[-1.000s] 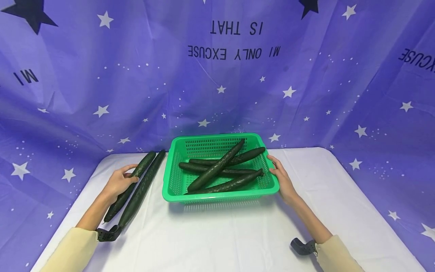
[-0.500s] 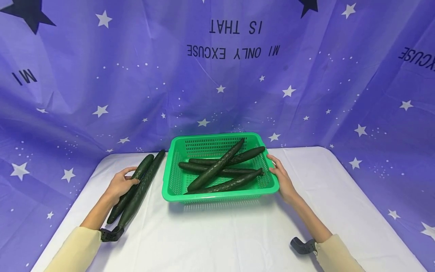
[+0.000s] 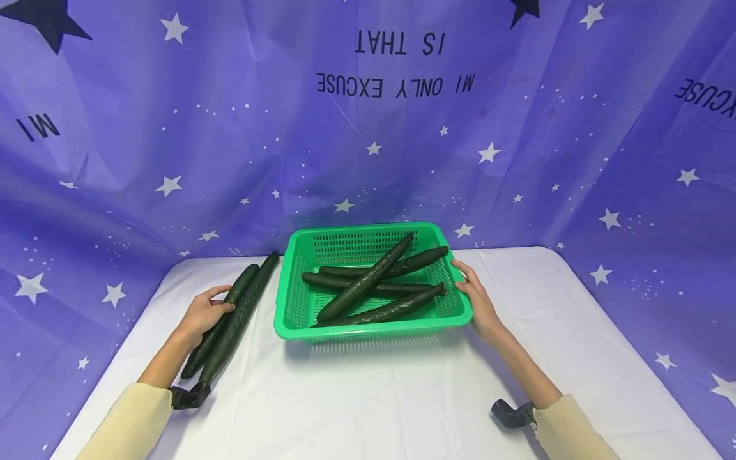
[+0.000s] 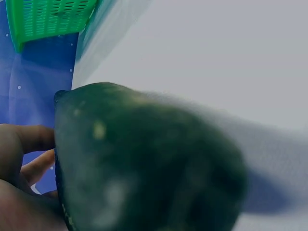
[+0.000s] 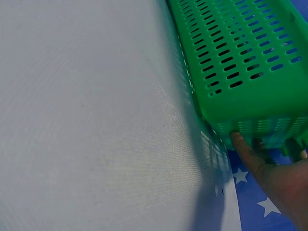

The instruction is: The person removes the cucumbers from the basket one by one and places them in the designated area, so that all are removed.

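We see the left hand to the left of the green basket, its thumb and fingers clamped round a dark green cucumber. A second cucumber lies close alongside, on the side toward the basket; we cannot tell whether the two touch. At the basket's right end is the right hand, its fingers apart and touching the end wall; we cannot tell whether they grip the rim. Inside the basket we count four more cucumbers, one lying diagonally over others. Under the basket we see a white tablecloth, and behind it a purple backdrop with white stars and upside-down black lettering.
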`<state>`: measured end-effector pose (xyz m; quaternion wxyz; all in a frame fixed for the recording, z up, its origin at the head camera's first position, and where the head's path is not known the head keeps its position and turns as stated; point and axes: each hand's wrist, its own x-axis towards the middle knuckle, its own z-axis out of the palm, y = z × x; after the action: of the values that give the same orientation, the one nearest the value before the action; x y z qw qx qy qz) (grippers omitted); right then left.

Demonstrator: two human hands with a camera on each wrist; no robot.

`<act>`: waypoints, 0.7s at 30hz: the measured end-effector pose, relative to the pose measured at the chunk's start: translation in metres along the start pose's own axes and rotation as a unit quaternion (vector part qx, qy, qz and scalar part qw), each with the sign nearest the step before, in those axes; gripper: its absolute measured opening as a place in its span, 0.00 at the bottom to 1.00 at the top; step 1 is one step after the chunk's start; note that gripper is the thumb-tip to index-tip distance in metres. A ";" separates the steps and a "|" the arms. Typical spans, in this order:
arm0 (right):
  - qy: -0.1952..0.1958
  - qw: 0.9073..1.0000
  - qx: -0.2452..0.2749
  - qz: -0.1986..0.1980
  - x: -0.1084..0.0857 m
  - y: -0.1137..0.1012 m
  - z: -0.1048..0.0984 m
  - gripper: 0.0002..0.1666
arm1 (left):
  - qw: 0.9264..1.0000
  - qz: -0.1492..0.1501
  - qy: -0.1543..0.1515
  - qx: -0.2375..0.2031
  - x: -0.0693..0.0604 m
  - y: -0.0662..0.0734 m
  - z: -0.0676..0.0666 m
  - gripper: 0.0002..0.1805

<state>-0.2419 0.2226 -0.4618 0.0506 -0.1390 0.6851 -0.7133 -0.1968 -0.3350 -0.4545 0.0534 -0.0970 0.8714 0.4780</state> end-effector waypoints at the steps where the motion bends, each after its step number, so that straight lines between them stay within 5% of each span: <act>1: 0.000 1.000 0.001 0.000 0.000 0.000 0.000 0.30 | 1.000 -0.002 0.002 -0.002 0.001 0.000 0.000 0.33; 6: 0.001 1.000 0.006 0.002 0.001 0.000 0.000 0.30 | 0.999 0.005 0.036 -0.006 0.001 0.014 -0.002 0.31; 11: -0.002 1.000 0.006 0.003 0.001 0.000 0.000 0.30 | 0.996 0.061 0.065 -0.025 -0.003 0.042 0.004 0.28; 21: -0.002 1.000 0.007 0.004 0.000 0.000 -0.001 0.30 | 0.984 0.164 0.022 -0.066 -0.013 0.108 0.050 0.27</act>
<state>-0.2423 0.2231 -0.4619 0.0558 -0.1378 0.6806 -0.7174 -0.2075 -0.2352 -0.3901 -0.0512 0.0338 0.8432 0.5341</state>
